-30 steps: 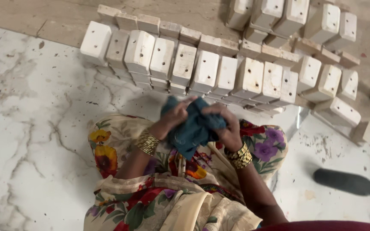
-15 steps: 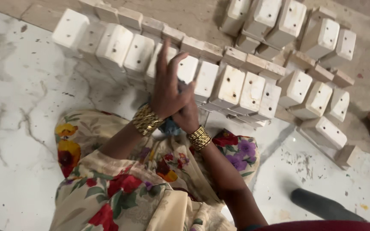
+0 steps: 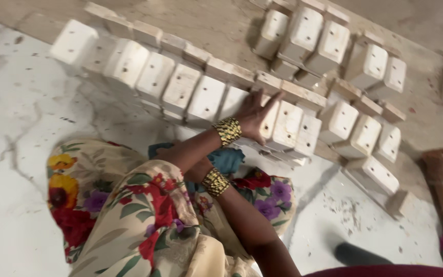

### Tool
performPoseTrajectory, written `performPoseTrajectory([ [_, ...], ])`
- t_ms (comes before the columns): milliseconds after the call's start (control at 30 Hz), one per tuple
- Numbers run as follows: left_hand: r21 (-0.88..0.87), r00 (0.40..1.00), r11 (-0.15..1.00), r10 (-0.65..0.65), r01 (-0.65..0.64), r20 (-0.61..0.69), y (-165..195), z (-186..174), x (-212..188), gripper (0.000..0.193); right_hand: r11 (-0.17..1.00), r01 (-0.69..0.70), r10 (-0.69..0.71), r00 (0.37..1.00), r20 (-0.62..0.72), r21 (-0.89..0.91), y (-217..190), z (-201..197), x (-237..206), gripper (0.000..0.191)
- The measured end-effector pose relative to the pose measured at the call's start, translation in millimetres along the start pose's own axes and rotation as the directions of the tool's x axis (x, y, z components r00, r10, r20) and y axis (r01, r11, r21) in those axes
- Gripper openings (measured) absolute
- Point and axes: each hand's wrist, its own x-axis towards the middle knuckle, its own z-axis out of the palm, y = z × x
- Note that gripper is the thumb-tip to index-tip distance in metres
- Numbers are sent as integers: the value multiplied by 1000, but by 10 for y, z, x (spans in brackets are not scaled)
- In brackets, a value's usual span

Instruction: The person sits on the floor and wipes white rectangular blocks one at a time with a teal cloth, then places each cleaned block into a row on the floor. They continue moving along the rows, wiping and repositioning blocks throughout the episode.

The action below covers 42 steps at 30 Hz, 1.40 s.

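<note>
Pale wooden block (image 3: 283, 124) lies directly under the left hand (image 3: 256, 114), fingers spread flat; right hand (image 3: 193, 166), nearer the body, grips the teal cloth (image 3: 226, 159).

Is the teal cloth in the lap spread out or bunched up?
Bunched up: the teal cloth sits crumpled in the lap, the right hand on it.

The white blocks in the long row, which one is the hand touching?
The left hand lies flat on the white block just right of the row's middle, its fingers spread over the block's top edge. The other blocks have no hand on them.
</note>
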Motion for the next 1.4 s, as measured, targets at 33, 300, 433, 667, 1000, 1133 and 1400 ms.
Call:
performPoseTrajectory([
  [33, -45, 998, 997, 66, -67, -24, -20, -15, -2, 173, 1000, 6, -5, 1000, 29, -18, 11, 5, 20, 65],
  [300, -221, 831, 866, 312, -448, -461, -129, -781, -249, 160, 990, -10, 7, 1000, -19, -141, 110, 76, -28, 76],
  [433, -271, 869, 900, 194, -342, -455, -715, -1481, -756, 151, 990, -127, 129, 991, 28, -68, 97, 93, -49, 86],
  [667, 73, 815, 997, 27, 19, -578, -1911, -2743, -2140, 149, 986, -112, 121, 990, 70, -120, 163, 297, 108, 93],
  [1000, 41, 826, 981, -136, 188, -547, -2664, -2899, -2678, 147, 965, -237, 262, 864, 431, -111, 302, 791, 271, 93],
  [1133, -28, 719, 909, -347, 416, -602, -2588, -2602, -2699, 146, 961, -267, 269, 859, 435, -68, 354, 869, 266, 91],
  [1400, -214, 381, 934, -315, 285, -869, -2651, -2418, -2718, 93, 967, -242, 250, 867, 430, -75, 429, 952, 236, 90],
])
